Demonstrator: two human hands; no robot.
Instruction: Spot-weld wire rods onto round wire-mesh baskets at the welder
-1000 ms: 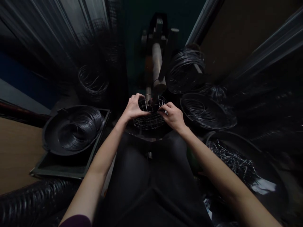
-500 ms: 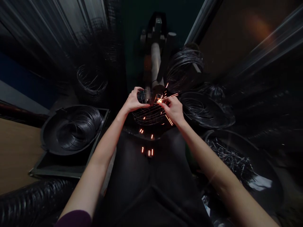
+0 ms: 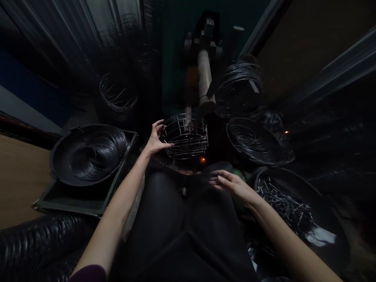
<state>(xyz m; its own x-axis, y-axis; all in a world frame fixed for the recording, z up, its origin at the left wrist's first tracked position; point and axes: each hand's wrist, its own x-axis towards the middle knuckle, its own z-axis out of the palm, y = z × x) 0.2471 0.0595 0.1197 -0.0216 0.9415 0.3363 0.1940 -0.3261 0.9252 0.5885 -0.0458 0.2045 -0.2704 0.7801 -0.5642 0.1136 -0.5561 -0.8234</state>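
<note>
My left hand grips the left side of a round wire basket, thumb at the front and fingers at the rim. Its wires form hoops and short uprights. The basket hangs at the end of a welding machine's metal arm, with a thinner electrode reaching down into it. Over my right thigh is my right hand, apart from the basket, fingers stretched and a little blurred; nothing shows in it. Beyond it lies a basin holding a heap of short wire pieces.
To the left, a black basin with coiled wire sits on a green metal tray. On the right are another basin of wire rings and a bundle of wire hoops. Small orange glows show near the floor.
The bright sparks at the electrode have stopped. My right hand has let go at the weld spot and drawn back down toward my lap. The basket and left hand have shifted slightly.
</note>
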